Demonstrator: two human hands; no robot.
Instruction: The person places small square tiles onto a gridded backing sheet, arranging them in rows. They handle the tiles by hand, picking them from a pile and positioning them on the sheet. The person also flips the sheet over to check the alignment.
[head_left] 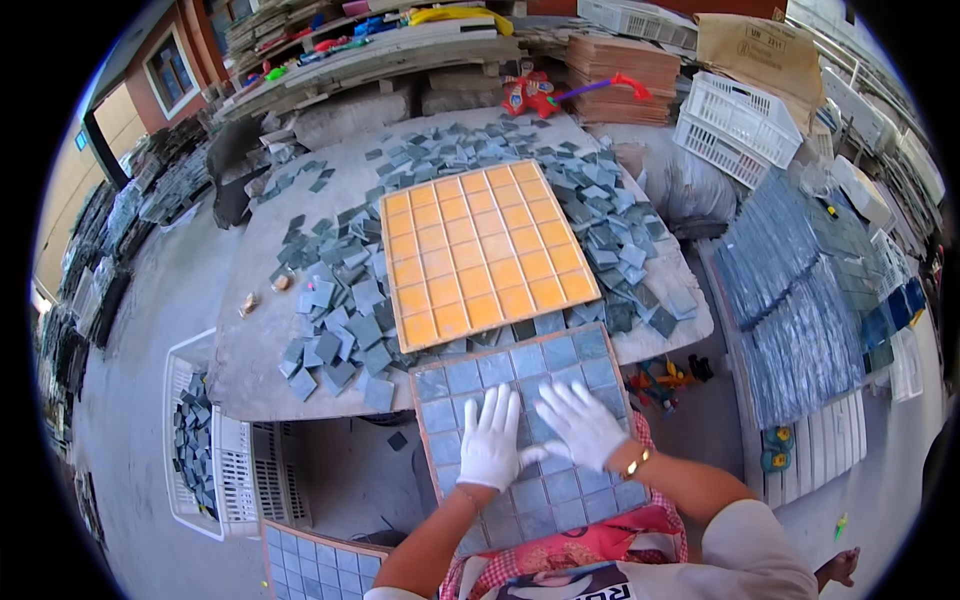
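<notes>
Below the tabletop [250, 380] edge, on the lap: one tray of blue-grey tiles [530, 440], tilted toward the person and butted against the tabletop, so it looks propped there for support. Left hand [490, 440] and right hand [580, 422], both in white gloves, lie flat on the tiles, fingers spread, side by side and nearly touching. Neither grip is closed on anything; palms are just pressing, likely seating tiles in the grid. Tray grid appears full, roughly five columns wide, rows partly hidden by the hands. One orange grid tray [485, 255] sits empty mid-tabletop, six cells across, six down. Loose tiles [340, 320] are heaped around it on three sides, too many to count, all within reach. One white crate [205, 440] with more tiles stands on the floor at left; two more white crates [735, 125] at upper right. Another tiled tray [320, 565] peeks in at bottom left.
</notes>
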